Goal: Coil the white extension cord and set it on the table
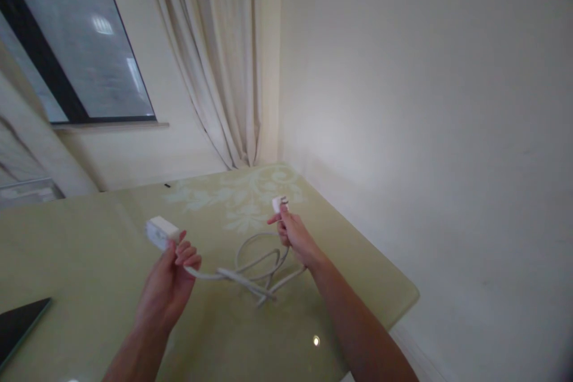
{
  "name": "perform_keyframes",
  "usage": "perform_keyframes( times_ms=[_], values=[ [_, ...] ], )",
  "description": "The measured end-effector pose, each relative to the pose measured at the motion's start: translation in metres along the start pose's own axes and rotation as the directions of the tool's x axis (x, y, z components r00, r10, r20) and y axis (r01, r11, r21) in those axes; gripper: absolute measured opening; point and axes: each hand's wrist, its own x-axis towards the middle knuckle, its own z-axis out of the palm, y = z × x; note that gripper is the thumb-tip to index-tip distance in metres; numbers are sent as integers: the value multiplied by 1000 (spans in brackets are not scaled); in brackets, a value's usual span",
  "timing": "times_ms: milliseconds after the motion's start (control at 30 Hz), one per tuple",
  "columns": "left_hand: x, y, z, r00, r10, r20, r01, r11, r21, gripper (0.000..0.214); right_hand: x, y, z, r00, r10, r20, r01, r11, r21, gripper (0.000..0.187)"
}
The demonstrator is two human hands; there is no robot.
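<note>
A white extension cord [250,279] hangs in loose loops between my two hands, above the table. My left hand [172,274] is closed on the cord's white socket block [162,231], thumb and fingers pinching its near end. Further forward and to the right, my right hand [290,230] is closed around the white plug [279,203], whose metal prongs point right. The cord's loops partly cross one another, so their exact path cannot be traced.
The pale green glass-topped table [89,256] has a floral pattern and meets the wall on the right. A dark flat panel [22,328] lies at left, and a small black item [167,185] near the back edge. Curtains [224,59] hang behind.
</note>
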Motion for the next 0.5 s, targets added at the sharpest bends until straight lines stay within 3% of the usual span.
perform_keyframes(
  times_ms=[133,233,300,400,500],
  values=[
    [-13,-12,2,995,-65,72,52,984,170,3,-6,11,16,988,97,118,-93,995,-45,49],
    [-14,-12,-1,970,-226,84,203,953,225,17,-3,13,16,978,142,150,-148,988,32,44],
    [-8,-4,-5,969,-239,68,213,939,271,29,3,11,8,990,114,80,-120,989,82,45],
    [4,22,-14,999,13,-34,1,920,393,38,15,4,-18,982,-31,-189,55,991,123,49],
    [14,51,-21,948,290,-130,-192,849,493,46,25,-7,-51,863,-150,-482,236,964,124,49]
  ],
)
